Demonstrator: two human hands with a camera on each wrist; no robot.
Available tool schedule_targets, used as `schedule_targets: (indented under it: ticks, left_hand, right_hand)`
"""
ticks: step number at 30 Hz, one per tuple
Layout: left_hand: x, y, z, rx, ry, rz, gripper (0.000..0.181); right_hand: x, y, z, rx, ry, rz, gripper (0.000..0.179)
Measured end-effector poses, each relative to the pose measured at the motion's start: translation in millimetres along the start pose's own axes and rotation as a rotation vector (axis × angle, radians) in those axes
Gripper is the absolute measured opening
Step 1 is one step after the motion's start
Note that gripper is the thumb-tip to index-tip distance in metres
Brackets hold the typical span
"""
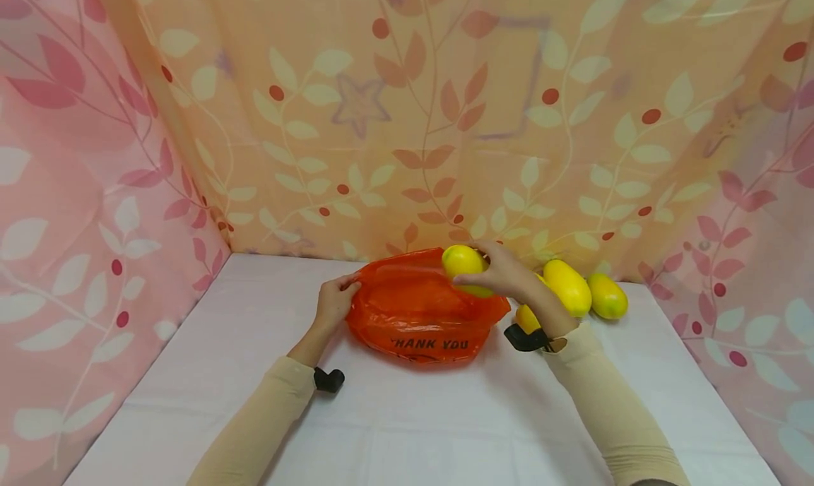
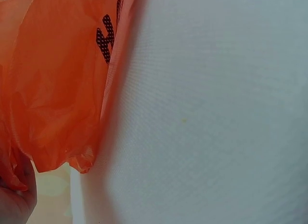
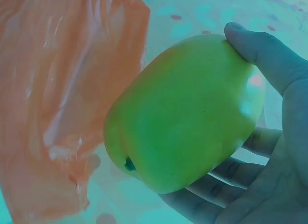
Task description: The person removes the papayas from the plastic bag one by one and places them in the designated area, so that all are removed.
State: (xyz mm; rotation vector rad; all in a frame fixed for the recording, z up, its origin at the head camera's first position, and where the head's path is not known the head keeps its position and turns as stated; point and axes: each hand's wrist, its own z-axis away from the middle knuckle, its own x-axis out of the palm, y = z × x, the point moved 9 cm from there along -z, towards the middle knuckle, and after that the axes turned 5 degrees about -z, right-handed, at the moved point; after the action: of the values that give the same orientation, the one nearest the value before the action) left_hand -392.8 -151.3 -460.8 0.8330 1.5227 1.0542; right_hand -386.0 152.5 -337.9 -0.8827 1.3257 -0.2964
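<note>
An orange-red plastic bag [image 1: 407, 309] with "THANK YOU" printed in black lies on the table, its mouth spread. My left hand [image 1: 333, 304] pinches the left edge of its rim; the left wrist view shows the bag's side [image 2: 53, 89] and part of that hand [image 2: 18, 200]. Above the bag's right part, my right hand [image 1: 502, 270] grips a yellow-green mango [image 1: 463, 260]. In the right wrist view the thumb lies over one end of the mango [image 3: 187, 113], with the fingers under it and the bag [image 3: 62, 89] beside it.
Right of the bag stand more mangoes: a large yellow one [image 1: 567, 288], a greener one [image 1: 608, 297] and yellow fruit [image 1: 526, 319] partly hidden by my right arm. A white cloth covers the table [image 1: 407, 429]. Leaf-patterned fabric [image 1: 318, 140] encloses the back and sides.
</note>
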Motion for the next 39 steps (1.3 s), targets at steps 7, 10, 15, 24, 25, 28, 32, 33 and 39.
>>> schedule_targets:
  ticks: [7, 10, 15, 24, 25, 28, 32, 33, 39]
  left_hand:
    - [-0.1, -2.3, 0.5, -0.004, 0.001, -0.009, 0.029]
    - [-1.6, -2.9, 0.1, -0.005, 0.0, -0.018, 0.029]
    - [-2.6, -0.2, 1.1, -0.003, -0.004, -0.021, 0.03]
    - [-3.1, -1.1, 1.7, -0.017, -0.009, -0.017, 0.03]
    - [-3.2, -1.2, 1.6, -0.017, -0.01, -0.016, 0.03]
    - [-3.1, -1.5, 1.3, -0.018, -0.01, -0.014, 0.03]
    - [-1.8, -3.2, 0.9, -0.023, -0.018, -0.008, 0.031]
    - [-1.5, -3.7, 0.9, -0.025, -0.019, -0.006, 0.031]
    - [-2.6, -4.2, -0.2, -0.017, -0.007, -0.01, 0.03]
  right_hand:
    - [-14.2, 13.2, 14.6, 0.032, 0.026, -0.008, 0.082]
    - [-19.0, 19.4, 18.6, 0.053, 0.033, -0.009, 0.078]
    - [-26.5, 26.5, 23.4, 0.064, 0.043, -0.009, 0.081]
    - [-39.8, 38.6, 32.1, 0.087, 0.078, 0.029, 0.091]
    - [-41.1, 39.2, 33.3, 0.085, 0.081, 0.035, 0.089]
    - [-44.9, 41.6, 37.3, 0.088, 0.089, 0.05, 0.083]
    - [-49.9, 47.5, 43.0, 0.11, 0.095, 0.066, 0.082]
    - [-51.3, 48.8, 44.3, 0.116, 0.097, 0.074, 0.083]
    - [-60.1, 53.9, 51.9, 0.137, 0.122, 0.126, 0.092]
